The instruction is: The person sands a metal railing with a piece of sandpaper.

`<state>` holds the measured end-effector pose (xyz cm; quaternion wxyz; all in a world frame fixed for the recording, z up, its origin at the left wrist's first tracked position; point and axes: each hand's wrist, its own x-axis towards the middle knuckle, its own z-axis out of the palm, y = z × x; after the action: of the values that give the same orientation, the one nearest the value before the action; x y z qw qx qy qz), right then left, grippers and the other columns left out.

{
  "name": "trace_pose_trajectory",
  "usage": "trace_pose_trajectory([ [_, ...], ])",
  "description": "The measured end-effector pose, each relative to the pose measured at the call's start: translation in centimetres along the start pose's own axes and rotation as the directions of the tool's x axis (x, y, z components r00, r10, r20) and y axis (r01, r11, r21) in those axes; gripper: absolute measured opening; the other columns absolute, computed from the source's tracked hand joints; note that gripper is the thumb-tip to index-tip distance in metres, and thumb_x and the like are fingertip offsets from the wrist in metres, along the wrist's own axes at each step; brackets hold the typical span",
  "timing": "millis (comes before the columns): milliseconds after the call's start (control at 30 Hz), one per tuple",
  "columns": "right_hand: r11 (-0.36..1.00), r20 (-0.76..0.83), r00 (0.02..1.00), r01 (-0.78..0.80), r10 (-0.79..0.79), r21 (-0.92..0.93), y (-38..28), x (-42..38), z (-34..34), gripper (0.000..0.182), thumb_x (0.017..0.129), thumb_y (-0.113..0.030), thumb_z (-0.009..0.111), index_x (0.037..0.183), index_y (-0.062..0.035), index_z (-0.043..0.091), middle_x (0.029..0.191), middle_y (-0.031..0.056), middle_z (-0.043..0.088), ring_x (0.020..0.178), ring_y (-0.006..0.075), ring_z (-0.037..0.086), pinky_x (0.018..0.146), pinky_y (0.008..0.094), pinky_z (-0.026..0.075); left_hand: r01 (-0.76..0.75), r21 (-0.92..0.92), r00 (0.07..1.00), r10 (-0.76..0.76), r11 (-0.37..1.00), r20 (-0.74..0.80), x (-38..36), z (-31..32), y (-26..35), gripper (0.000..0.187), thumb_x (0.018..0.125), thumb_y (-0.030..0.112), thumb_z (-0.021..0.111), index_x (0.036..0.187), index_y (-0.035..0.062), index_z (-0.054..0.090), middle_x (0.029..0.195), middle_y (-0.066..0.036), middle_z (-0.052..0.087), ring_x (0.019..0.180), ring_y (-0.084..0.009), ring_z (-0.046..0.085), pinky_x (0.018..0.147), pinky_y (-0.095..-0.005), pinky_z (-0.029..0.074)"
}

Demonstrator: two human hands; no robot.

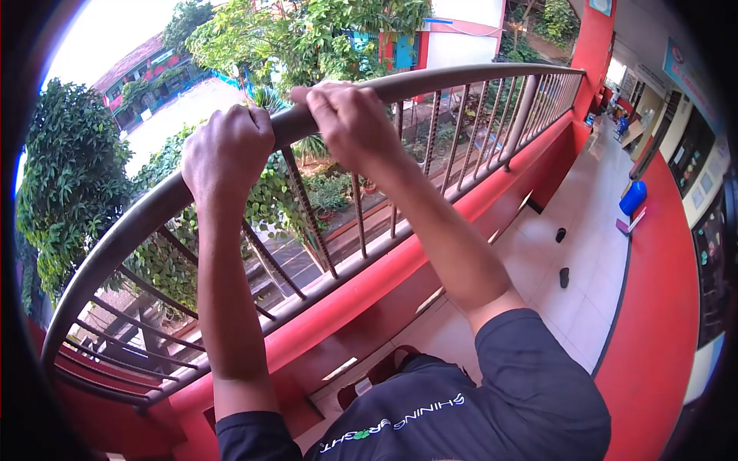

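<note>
The railing (291,126) runs from the near left, across in front of the person, to a red pillar (593,34) at the far right. Its top bar is a thick, smooth, round tube in dull grey-brown, and it looks strongly bowed in this view. Thin upright rods (361,217) with a ribbed surface join it to a lower bar, and a thicker post (523,115) stands among them toward the far right. Below, the railing is set along a glossy red ledge (338,308).

On the right side of the walkway, a blue container (633,198) sits at the red wall (649,307); what it holds cannot be made out. Beyond the rods, a small plant pot (369,186) stands among greenery.

Both hands are clamped on the top bar, close to each other with a short stretch of bare tube between them. The left hand (228,147) wraps over it from above, knuckles up. The right hand (347,115) grips just farther along to the right, its fingers partly hidden beyond the bar. Both arms reach forward, the left nearly straight, the right slanting in from the right. Two dark shoes (564,277) lie apart on the pale tiled floor (592,307).
</note>
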<state>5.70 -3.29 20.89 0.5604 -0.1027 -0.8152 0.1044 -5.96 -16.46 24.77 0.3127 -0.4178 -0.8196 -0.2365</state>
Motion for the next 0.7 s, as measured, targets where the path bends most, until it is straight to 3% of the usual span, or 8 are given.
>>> trace_pose_trajectory([
  [33, 0.939, 0.211, 0.915, -0.327, 0.343, -0.109, 0.3, 1.5, -2.4, 0.042, 0.105, -0.026, 0.047, 0.092, 0.0019, 0.075, 0.093, 0.0252, 0.074, 0.087, 0.0351, 0.075, 0.092, 0.0455, 0.058, -0.025, 0.008, 1.000, 0.026, 1.000, -0.002, -0.1, 0.2, -0.3, 0.049, 0.098, 0.036, 0.043, 0.086, 0.0013, 0.076, 0.086, -0.025, 0.072, 0.081, -0.0429, 0.072, 0.084, -0.0506, 0.056],
  [100, 0.830, 0.052, 0.950, -0.243, 0.309, -0.501, 5.2, 3.6, -3.9, 0.046, 0.106, -0.028, 0.044, 0.089, 0.0011, 0.074, 0.087, 0.0253, 0.073, 0.081, 0.0351, 0.075, 0.083, 0.0444, 0.061, -0.038, 0.025, 0.999, 0.038, 0.999, -0.011, 0.2, 0.2, -0.3, 0.049, 0.098, 0.036, 0.043, 0.084, 0.0014, 0.076, 0.083, -0.025, 0.072, 0.078, -0.0425, 0.072, 0.083, -0.0509, 0.056],
  [267, 0.957, 0.247, 0.932, -0.226, 0.267, -0.182, -1.0, 1.1, -1.1, 0.038, 0.106, -0.023, 0.044, 0.102, -0.0004, 0.075, 0.099, 0.0192, 0.076, 0.093, 0.0329, 0.075, 0.095, 0.0441, 0.057, -0.038, 0.000, 0.999, 0.038, 0.999, -0.016, 0.0, 0.4, -0.4, 0.049, 0.098, 0.035, 0.044, 0.083, 0.0013, 0.075, 0.083, -0.025, 0.072, 0.078, -0.0418, 0.072, 0.083, -0.0513, 0.056],
  [367, 0.925, -0.313, 0.872, 0.333, -0.376, -0.184, 5.5, -3.7, 2.3, 0.039, 0.108, -0.023, 0.041, 0.122, -0.0017, 0.071, 0.126, 0.0208, 0.069, 0.127, 0.0349, 0.062, 0.118, 0.0472, 0.037, -0.046, 0.015, 0.999, 0.046, 0.999, -0.018, 0.0, 0.3, -0.4, 0.049, 0.098, 0.035, 0.044, 0.083, 0.0011, 0.075, 0.083, -0.025, 0.072, 0.078, -0.0417, 0.072, 0.083, -0.0513, 0.056],
  [500, 0.982, -0.672, 0.717, -0.138, 0.188, 0.129, 8.4, -2.4, 1.0, 0.042, 0.110, -0.028, 0.038, 0.129, -0.0044, 0.067, 0.143, 0.0209, 0.058, 0.132, 0.0350, 0.058, 0.120, 0.0479, 0.033, -0.022, -0.001, 1.000, 0.022, 1.000, -0.014, -0.2, -0.1, 0.2, 0.048, 0.097, 0.034, 0.044, 0.085, 0.0004, 0.076, 0.087, -0.026, 0.072, 0.084, -0.0432, 0.071, 0.086, -0.0513, 0.055],
  [567, 0.951, -0.414, 0.856, 0.276, -0.309, -0.140, 6.7, -4.8, 4.0, 0.036, 0.106, -0.017, 0.044, 0.133, -0.0066, 0.065, 0.137, 0.0167, 0.063, 0.136, 0.0309, 0.054, 0.123, 0.0459, 0.031, -0.008, 0.032, 0.999, 0.007, 0.999, 0.041, 0.1, -0.1, 0.3, 0.047, 0.097, 0.034, 0.044, 0.087, 0.0002, 0.076, 0.091, -0.026, 0.072, 0.087, -0.0439, 0.070, 0.088, -0.0518, 0.054],
  [667, 0.881, -0.133, 0.878, 0.430, -0.459, -0.197, 6.7, -6.3, 3.3, 0.036, 0.104, -0.018, 0.048, 0.135, -0.0110, 0.065, 0.142, 0.0106, 0.061, 0.142, 0.0255, 0.049, 0.123, 0.0451, 0.031, -0.003, 0.071, 1.000, 0.001, 0.997, 0.029, 0.0, -0.1, 0.3, 0.048, 0.099, 0.035, 0.042, 0.095, -0.0003, 0.074, 0.098, -0.026, 0.071, 0.093, -0.0432, 0.069, 0.091, -0.0525, 0.051],
  [700, 0.952, -0.272, 0.917, 0.254, -0.293, -0.168, 8.3, -5.7, 2.3, 0.041, 0.107, -0.029, 0.049, 0.138, -0.0062, 0.062, 0.148, 0.0191, 0.054, 0.145, 0.0326, 0.044, 0.124, 0.0451, 0.028, -0.028, 0.094, 0.999, 0.026, 0.995, 0.027, 0.1, 0.4, -0.1, 0.049, 0.099, 0.035, 0.041, 0.097, -0.0008, 0.074, 0.101, -0.026, 0.071, 0.094, -0.0434, 0.069, 0.091, -0.0529, 0.051],
])
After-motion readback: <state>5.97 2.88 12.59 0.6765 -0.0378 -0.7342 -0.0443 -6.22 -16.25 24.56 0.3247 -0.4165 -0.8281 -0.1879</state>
